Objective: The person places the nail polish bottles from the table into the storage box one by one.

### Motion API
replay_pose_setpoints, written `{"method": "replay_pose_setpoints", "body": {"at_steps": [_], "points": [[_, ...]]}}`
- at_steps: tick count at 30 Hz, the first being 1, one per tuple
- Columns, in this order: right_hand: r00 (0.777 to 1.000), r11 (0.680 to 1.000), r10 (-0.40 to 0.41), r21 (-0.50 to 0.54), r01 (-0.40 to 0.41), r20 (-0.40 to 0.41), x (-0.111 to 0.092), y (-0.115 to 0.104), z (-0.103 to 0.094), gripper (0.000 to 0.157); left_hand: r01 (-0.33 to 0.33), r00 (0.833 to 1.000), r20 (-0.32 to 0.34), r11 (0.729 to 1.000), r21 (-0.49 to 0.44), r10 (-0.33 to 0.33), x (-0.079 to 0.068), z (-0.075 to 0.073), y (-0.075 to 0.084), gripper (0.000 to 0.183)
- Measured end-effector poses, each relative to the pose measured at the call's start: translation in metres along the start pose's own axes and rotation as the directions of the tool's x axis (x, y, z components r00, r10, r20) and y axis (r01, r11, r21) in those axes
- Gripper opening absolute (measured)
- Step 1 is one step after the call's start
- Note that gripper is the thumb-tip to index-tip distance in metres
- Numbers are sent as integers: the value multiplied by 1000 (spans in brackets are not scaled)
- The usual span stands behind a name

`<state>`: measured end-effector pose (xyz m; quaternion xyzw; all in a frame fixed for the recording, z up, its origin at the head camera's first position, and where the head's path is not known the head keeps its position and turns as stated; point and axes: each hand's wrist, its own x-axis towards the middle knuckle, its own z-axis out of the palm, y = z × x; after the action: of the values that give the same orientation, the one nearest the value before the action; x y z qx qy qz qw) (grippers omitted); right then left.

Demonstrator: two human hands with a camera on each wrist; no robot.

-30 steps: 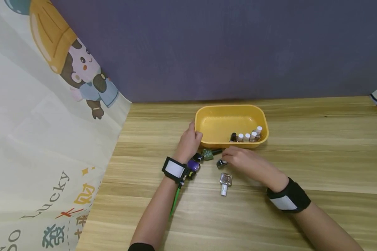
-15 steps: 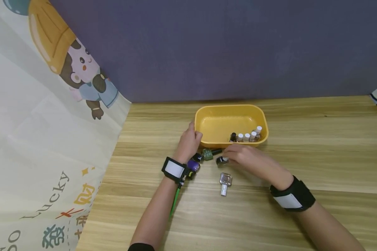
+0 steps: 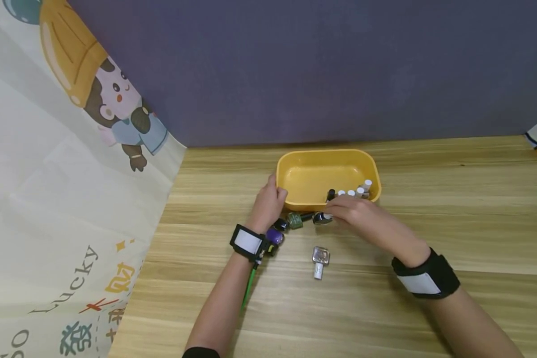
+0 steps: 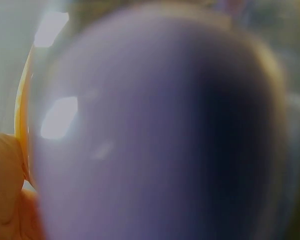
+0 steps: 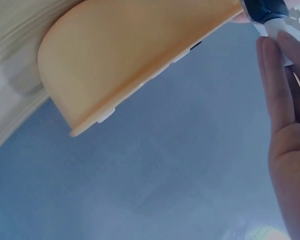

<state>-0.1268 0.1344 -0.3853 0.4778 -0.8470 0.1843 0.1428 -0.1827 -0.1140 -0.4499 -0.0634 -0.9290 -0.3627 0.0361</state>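
My left hand [image 3: 267, 205] grips the left end of a yellow plastic basket [image 3: 306, 185]. With the fingers and thumb of my right hand [image 3: 369, 221] I pinch the white cap of a dark nail polish bottle [image 5: 263, 9], just in front of the basket's near wall. In the basket's near right corner several nail polish bottles [image 3: 360, 192] stand upright, most with white caps and one with a black cap. A green bottle [image 3: 295, 220] lies beside my left hand, near a purple bottle [image 3: 275, 235] and a black one [image 3: 281, 224]. The left wrist view is mostly blocked by a blurred purple shape.
A clear bottle with a white cap [image 3: 320, 256] lies on the wooden table [image 3: 340, 313], nearer than the others. Behind the basket rises a dark blue wall [image 3: 322, 74]. A printed white cloth [image 3: 49, 223] borders the table at left.
My right hand has lifted the dark bottle from the table, turning it and bringing it toward the basket's front rim. My left hand has stayed on the basket.
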Motion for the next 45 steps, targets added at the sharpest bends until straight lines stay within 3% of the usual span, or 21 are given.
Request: {"method": "replay_pose_setpoints", "body": {"at_steps": [13, 26, 45], "points": [[999, 999, 42, -11, -42, -9, -3, 3, -7, 28, 9, 1000, 0, 1000, -14, -9, -1, 0, 0, 54], [992, 1000, 15, -3, -16, -122, -7, 10, -13, 30, 15, 1000, 2, 1000, -7, -15, -1, 1, 0, 54], [991, 999, 36, -25, -39, -133, -10, 21, -18, 32, 14, 1000, 11, 1000, -10, -14, -1, -2, 2, 55]]}}
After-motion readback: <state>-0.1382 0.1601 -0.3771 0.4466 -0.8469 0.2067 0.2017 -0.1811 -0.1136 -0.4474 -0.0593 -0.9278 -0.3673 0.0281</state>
